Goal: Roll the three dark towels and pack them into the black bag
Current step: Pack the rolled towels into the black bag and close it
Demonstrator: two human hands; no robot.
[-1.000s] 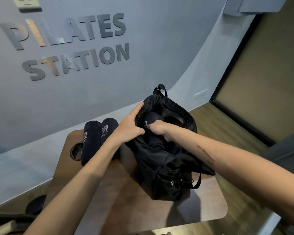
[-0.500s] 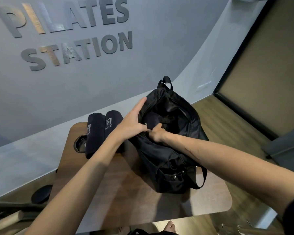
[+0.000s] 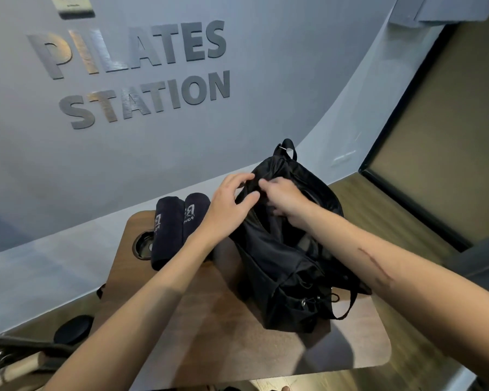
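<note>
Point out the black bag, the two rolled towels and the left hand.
black bag (image 3: 291, 266), head view, on its side panel.
rolled towels (image 3: 167, 221), head view, on the left roll's middle.
left hand (image 3: 229, 206), head view, on its back.

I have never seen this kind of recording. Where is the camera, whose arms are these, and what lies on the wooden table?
There is no machine here. A person wears a camera on the head, so the single picture looks down along their own arms. On the wooden table stands a black bag, with its top open. The left hand and the right hand both grip the fabric at its opening. Beside the bag, to its left, lie two rolled dark towels, side by side. What is inside the bag cannot be seen. Behind is a wall sign reading PILATES STATION.
</note>
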